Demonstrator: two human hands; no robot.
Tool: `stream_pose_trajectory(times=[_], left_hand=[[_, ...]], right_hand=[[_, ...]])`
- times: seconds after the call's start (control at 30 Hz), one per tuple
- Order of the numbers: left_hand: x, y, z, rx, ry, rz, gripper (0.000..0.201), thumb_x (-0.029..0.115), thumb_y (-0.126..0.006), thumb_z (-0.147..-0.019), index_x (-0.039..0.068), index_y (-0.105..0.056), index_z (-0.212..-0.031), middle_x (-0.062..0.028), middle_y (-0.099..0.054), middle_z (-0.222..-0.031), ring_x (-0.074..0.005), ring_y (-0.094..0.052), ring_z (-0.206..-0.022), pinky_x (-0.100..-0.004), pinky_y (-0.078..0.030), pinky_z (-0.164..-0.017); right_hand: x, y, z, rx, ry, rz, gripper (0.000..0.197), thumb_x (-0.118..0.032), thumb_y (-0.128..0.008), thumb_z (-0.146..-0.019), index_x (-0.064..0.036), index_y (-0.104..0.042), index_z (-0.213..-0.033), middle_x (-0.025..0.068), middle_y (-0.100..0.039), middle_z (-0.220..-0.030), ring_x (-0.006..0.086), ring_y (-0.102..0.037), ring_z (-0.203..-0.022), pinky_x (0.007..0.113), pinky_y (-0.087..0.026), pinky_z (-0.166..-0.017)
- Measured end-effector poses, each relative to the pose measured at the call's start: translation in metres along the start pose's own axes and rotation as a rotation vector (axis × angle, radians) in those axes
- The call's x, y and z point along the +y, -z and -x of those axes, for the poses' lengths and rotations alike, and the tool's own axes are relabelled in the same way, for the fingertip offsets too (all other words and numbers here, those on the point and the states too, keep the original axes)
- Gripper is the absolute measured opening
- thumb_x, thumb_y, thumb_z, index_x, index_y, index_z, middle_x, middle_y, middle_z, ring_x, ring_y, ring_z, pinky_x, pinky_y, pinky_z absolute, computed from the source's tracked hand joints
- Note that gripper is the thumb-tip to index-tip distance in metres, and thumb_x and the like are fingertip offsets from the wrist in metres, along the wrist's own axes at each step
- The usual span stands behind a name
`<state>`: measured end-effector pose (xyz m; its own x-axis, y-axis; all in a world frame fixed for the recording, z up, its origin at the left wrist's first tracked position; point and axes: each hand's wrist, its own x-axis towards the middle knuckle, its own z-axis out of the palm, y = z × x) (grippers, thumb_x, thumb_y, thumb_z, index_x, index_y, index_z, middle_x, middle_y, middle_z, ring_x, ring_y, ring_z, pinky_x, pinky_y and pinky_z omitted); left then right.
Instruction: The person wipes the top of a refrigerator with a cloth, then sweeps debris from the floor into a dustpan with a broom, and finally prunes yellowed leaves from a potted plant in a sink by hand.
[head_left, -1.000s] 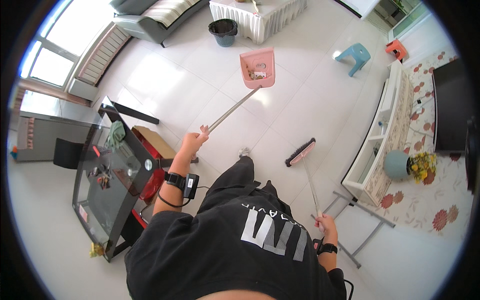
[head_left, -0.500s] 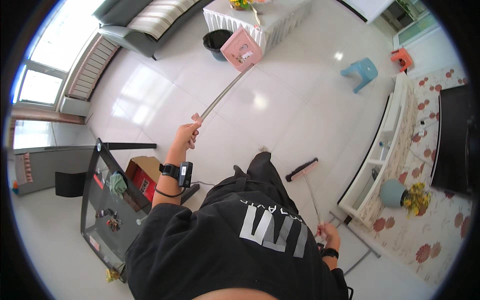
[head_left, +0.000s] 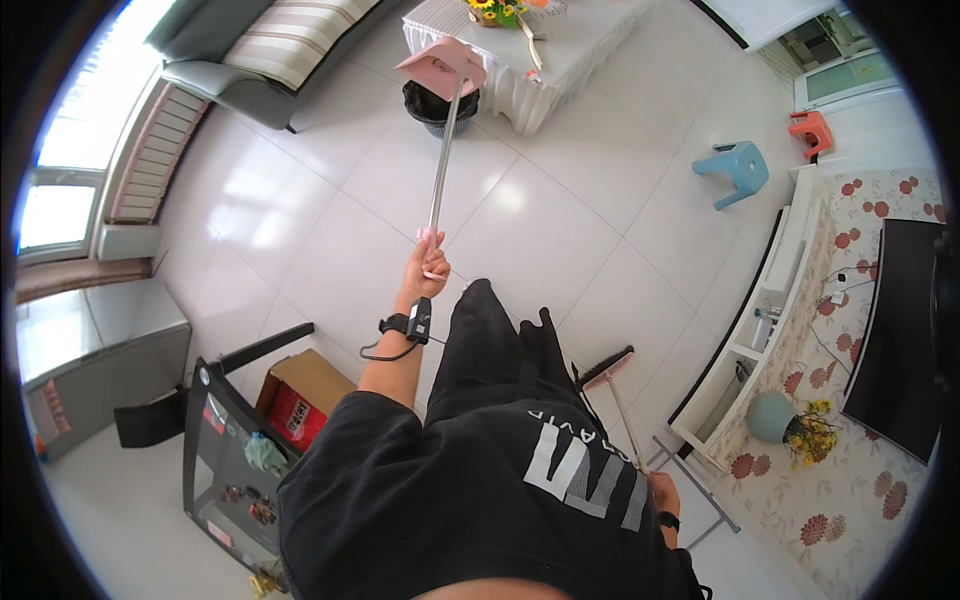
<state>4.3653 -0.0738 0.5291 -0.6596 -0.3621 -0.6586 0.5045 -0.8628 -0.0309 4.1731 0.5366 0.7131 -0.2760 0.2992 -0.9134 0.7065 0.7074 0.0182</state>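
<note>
My left hand (head_left: 426, 272) is closed round the end of a long metal handle. At its far end the pink dustpan (head_left: 440, 66) is held in the air, tilted, over a black-lined trash bin (head_left: 438, 118) beside the cloth-covered table; whether anything lies in the pan cannot be made out. Low on the right, my right hand (head_left: 663, 494) grips the upper handle of a broom (head_left: 608, 367) with a pink head and dark bristles. The broom head is close to the floor beside my legs. My right fingers are partly hidden.
The white-skirted table (head_left: 585, 60) carries sunflowers. A grey sofa (head_left: 235, 90) stands far left, a blue stool (head_left: 737, 172) and an orange stool (head_left: 812, 133) far right. A dark glass table (head_left: 225, 490) and cardboard box (head_left: 310, 385) are near left; a low white cabinet (head_left: 745, 330) lines the right.
The dustpan has swung left and tipped over the bin; the bits seen in it before no longer show. My left hand moved right and slightly nearer. My right hand still holds the broom.
</note>
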Motion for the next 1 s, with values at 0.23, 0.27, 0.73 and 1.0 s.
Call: stream_pose_trajectory(times=[0.23,0.27,0.73,1.0], left_hand=[[0.033,0.009,-0.067,-0.001,0.090,0.181,0.035,0.036,-0.057,-0.090,0.003,-0.058,-0.103,0.0054,-0.032,-0.049,-0.0024,-0.023,-0.035,-0.0171,-0.018,-0.033],[0.037,0.010,-0.072,-0.019,0.081,0.186,0.036,0.036,-0.056,-0.090,0.003,-0.059,-0.103,0.0053,-0.032,-0.049,-0.0026,-0.023,-0.035,-0.0173,-0.018,-0.033],[0.065,-0.002,-0.040,-0.002,0.217,-0.033,0.037,0.036,-0.049,-0.094,0.008,-0.057,-0.116,0.0061,-0.028,-0.049,-0.0033,-0.020,-0.038,-0.0146,-0.020,-0.029],[-0.012,-0.036,-0.030,0.169,0.204,-0.692,0.037,0.035,-0.052,-0.093,0.005,-0.054,-0.114,0.0069,-0.024,-0.048,-0.0038,-0.015,-0.037,-0.0180,-0.014,-0.032]], right_hand=[[-0.027,-0.039,0.035,-0.079,-0.018,-0.027,0.014,-0.001,-0.062,-0.076,0.0081,-0.059,-0.085,0.0089,-0.057,-0.067,0.0166,-0.053,-0.052,0.028,-0.043,-0.047],[-0.026,-0.041,0.037,-0.106,0.000,-0.081,0.015,-0.002,-0.062,-0.076,0.0081,-0.059,-0.087,0.0090,-0.058,-0.068,0.0163,-0.053,-0.052,0.028,-0.043,-0.047],[-0.010,-0.090,0.045,0.014,0.118,-0.150,0.016,-0.014,-0.065,-0.077,-0.0002,-0.061,-0.085,0.0028,-0.055,-0.061,0.0116,-0.052,-0.048,0.027,-0.041,-0.042],[0.022,-0.034,-0.032,-0.025,0.168,-0.788,0.015,-0.009,-0.060,-0.080,0.0045,-0.058,-0.087,0.0053,-0.056,-0.068,0.0115,-0.052,-0.055,0.025,-0.043,-0.048]])
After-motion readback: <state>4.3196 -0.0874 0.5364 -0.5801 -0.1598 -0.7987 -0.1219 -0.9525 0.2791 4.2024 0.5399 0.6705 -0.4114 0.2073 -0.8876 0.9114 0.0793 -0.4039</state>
